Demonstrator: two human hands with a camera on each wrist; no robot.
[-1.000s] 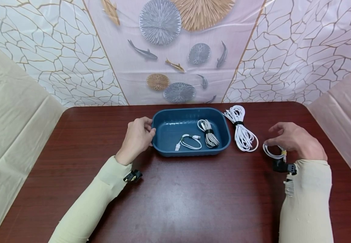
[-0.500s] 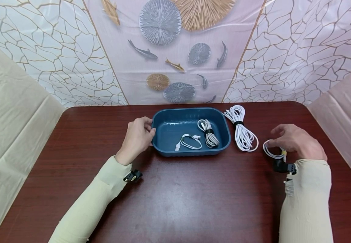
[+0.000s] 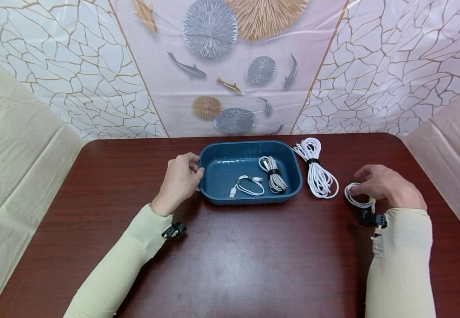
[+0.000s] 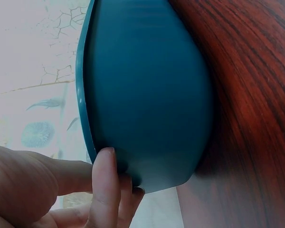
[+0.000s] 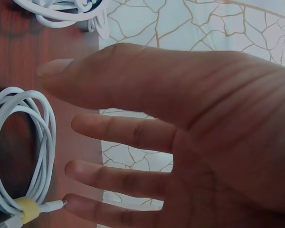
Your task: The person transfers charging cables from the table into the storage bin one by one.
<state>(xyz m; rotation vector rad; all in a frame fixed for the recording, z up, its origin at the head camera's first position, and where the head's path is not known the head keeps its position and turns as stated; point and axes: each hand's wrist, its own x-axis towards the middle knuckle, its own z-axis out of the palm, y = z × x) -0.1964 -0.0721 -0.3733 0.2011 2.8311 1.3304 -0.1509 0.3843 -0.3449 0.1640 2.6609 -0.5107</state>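
Note:
At the left end of a blue plastic bin, my left hand grips the rim. In the left wrist view, its fingers lie against the bin's outer wall, while the thumb reaches over the rim. My right hand hovers just over a coiled white cable with a yellow tie. The right fingers are spread and fairly straight, with nothing between them and the thumb. Inside the bin lie a short white USB cable and a thicker bundled cable with a black strap.
A long white cable bundle with a black strap lies just right of the bin, between it and my right hand. Dark reddish wooden table surrounds everything. A patterned cloth backdrop rises behind the table's far edge.
My right hand has sunk slightly closer to the coiled cable with the yellow tie. The left hand, the bin and the cables look unmoved.

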